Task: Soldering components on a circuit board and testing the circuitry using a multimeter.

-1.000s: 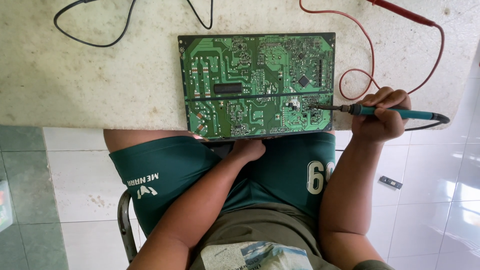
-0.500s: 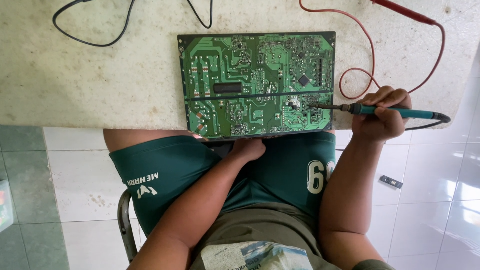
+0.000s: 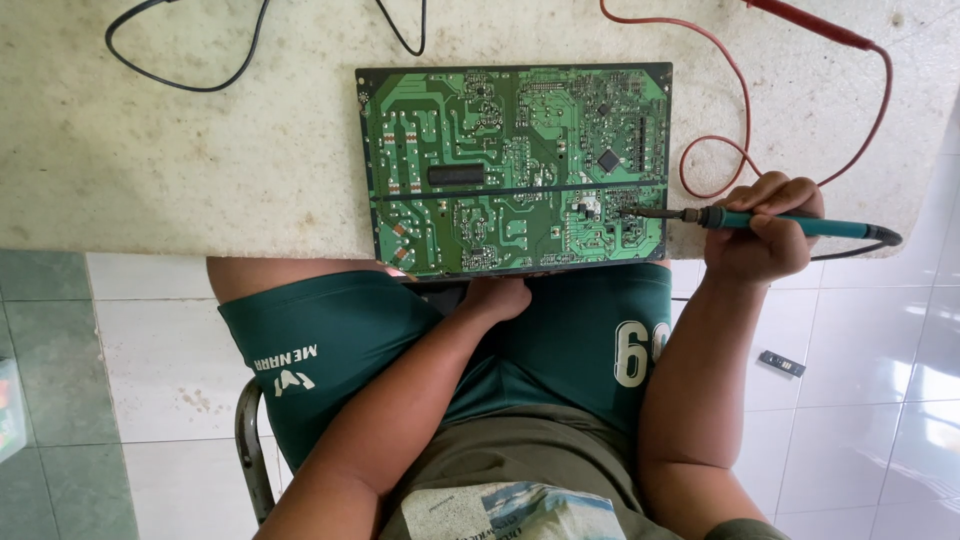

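Steadiness matters: right hand (image 3: 762, 232) grips the teal-handled soldering iron (image 3: 770, 221), tip on the right near part of the green circuit board (image 3: 515, 165), left hand (image 3: 495, 297) bracing its near edge.

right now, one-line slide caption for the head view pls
Right hand touches a soldering iron to a green circuit board; left hand steadies its edge.

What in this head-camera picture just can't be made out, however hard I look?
- Left hand: its fingers are tucked under the near edge of the green circuit board, so what they touch is hidden.
- Soldering iron: whether its tip touches the board is too small to tell.
- Red cable and black cable: both are cut off by the top edge.
- Small dark object on the floor tiles: too small to identify.
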